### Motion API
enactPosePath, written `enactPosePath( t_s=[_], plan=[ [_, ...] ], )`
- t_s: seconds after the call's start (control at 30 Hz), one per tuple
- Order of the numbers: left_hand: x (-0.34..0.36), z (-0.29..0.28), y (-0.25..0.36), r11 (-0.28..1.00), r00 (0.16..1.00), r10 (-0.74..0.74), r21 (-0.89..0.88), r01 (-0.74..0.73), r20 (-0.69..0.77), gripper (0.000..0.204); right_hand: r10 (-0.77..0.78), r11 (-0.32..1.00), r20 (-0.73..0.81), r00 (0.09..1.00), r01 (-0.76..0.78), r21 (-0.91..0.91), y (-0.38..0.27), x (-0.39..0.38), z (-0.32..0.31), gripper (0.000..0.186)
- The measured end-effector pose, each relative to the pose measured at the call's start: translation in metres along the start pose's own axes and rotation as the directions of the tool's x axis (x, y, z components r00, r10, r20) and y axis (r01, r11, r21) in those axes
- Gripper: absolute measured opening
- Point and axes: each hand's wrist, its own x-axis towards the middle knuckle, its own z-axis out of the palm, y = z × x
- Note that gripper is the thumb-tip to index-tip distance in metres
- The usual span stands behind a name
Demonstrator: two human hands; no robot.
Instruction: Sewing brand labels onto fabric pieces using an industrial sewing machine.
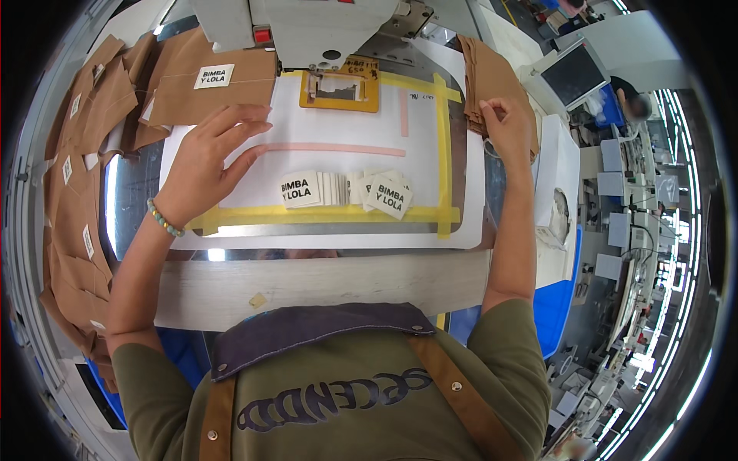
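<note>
In the middle of the frame lies a white board (430, 165) with yellow tape (443, 154) around its field and a pink strip (338, 148) across it. The left hand (204, 165) rests flat on the left part of this board, in the centre left of the frame. Its fingers (246, 123) are spread and released, they grasp nothing. The fingertips point to the right; the lower ones touch the left end of the pink strip, and the upper ones lie just beside the edge of a brown piece (207, 88) that carries a white label. A bead bracelet (164, 218) is on the wrist. Below the pink strip, near the centre, a row of white labels (346, 188) lies on the board, apart from the fingers of both hands. The right hand (507, 127) is in the upper right of the frame, at a stack of brown pieces (492, 73) that lies on the right edge of the board. Its fingers are bent and pinch the edge of the top piece of this stack; the piece passes between the thumb and the other fingers. At the top centre stands a sewing machine (323, 27) with a yellow frame (338, 91) under its head. More brown pieces with labels (77, 192) are spread along the left side of the frame.
</note>
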Motion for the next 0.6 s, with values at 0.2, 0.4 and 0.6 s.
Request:
enactPosePath(
  t_s=[0.2,0.4,0.6],
  plan=[
    [0.003,0.006,0.005,1.000,1.000,0.027,-0.016,-0.027,-0.002,0.027,-0.188,0.919,-0.035,0.982,0.163,-0.359,-0.010,-0.010,0.005,0.028],
    [0.004,0.004,0.008,0.999,1.000,-0.009,-0.043,0.010,0.022,0.027,0.018,0.999,0.040,0.999,-0.019,0.038,0.014,0.001,0.000,0.023],
    [0.003,0.006,0.008,0.999,1.000,0.002,-0.052,-0.001,0.015,0.026,0.013,0.969,0.074,0.997,-0.031,0.246,0.030,0.003,0.000,0.013]
  ],
)
